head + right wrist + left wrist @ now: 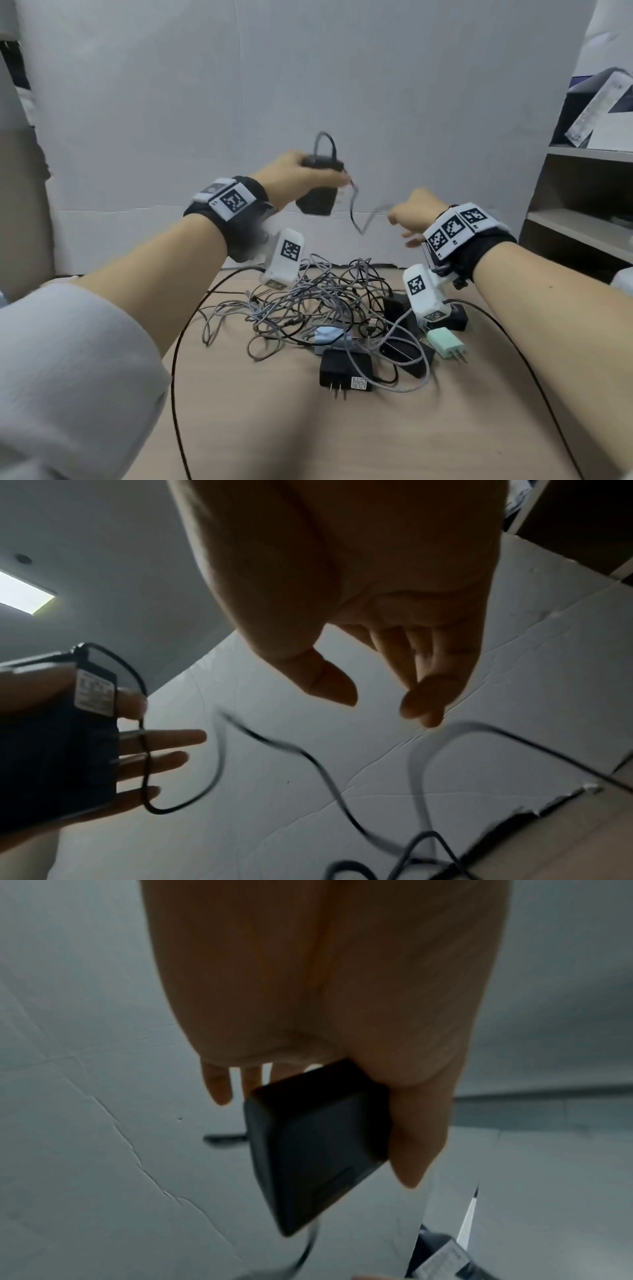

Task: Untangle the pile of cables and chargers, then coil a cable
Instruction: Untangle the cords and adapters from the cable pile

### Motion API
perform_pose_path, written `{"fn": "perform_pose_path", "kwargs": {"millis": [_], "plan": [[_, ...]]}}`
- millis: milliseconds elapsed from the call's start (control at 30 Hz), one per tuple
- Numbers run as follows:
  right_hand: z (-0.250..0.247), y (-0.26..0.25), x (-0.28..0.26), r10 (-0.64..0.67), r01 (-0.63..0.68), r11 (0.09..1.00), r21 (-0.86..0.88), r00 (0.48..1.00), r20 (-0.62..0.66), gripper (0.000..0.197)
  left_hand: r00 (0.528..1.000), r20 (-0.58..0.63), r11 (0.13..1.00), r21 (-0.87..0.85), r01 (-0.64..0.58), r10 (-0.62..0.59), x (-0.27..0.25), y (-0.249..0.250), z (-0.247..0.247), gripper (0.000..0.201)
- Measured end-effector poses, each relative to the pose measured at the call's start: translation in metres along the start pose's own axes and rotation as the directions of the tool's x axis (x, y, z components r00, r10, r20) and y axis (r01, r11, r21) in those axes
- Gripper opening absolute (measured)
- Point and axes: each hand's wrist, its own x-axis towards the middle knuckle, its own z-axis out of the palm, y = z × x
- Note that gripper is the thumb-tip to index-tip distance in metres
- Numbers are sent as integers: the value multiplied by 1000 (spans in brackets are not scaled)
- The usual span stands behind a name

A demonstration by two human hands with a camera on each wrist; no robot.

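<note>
My left hand [325,178] is raised above the table and grips a black power adapter [317,202], thumb on one side and fingers behind it [315,1150]. The adapter's thin black cable [356,219] loops over its top and hangs down to the right. That cable [308,756] sways blurred below my right hand [380,704], whose thumb and fingers are apart and touch nothing. In the head view my right hand [407,222] hovers just right of the hanging cable. The tangled pile of grey braided and black cables [325,301] lies on the wooden table [274,428] below both hands.
In the pile lie another black adapter [344,371], a mint-green plug [445,342], a small white charger [327,334] and more black blocks. Thin black cords [178,342] trail over the table on both sides. A white board backs the table; shelves [582,205] stand at right.
</note>
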Motion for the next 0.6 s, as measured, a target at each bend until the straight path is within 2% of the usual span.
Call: {"fn": "perform_pose_path", "kwargs": {"millis": [33, 67, 133, 233, 300, 367, 433, 500, 600], "plan": [[1, 8, 3, 43, -41, 998, -46, 999, 22, 20, 998, 52, 995, 97, 32, -37, 1, -3, 4, 37], [1, 13, 5, 56, -56, 998, -33, 998, 17, 13, 995, 75, 985, 167, 47, -60, 2, -6, 6, 33], [4, 14, 4, 38, -39, 993, 111, 999, 12, 14, 993, 87, 975, 214, 53, -73, 4, -8, 8, 32], [9, 2, -2, -86, 104, 964, 243, 993, -82, 41, 994, 106, 977, 212, 13, -36, 5, -8, 9, 40], [11, -10, -10, -198, 230, 948, 221, 968, -155, 60, 994, 111, 972, 232, -28, 2, 3, -4, 10, 26], [15, -20, -22, -338, 353, 926, 134, 933, -123, 74, 993, 119, 970, 238, -52, 24, 1, -1, 10, 18], [23, -24, -29, -440, 441, 891, 107, 897, -39, 79, 990, 135, 973, 218, -72, 43, -1, -2, 10, 14], [32, -22, -28, -457, 443, 873, 204, 889, 25, 66, 990, 125, 982, 168, -80, 59, -4, -7, 10, 12], [42, -17, -23, -473, 450, 852, 267, 881, 23, 20, 995, 85, 998, 27, -49, 46, -9, -19, 7, 19]]}}
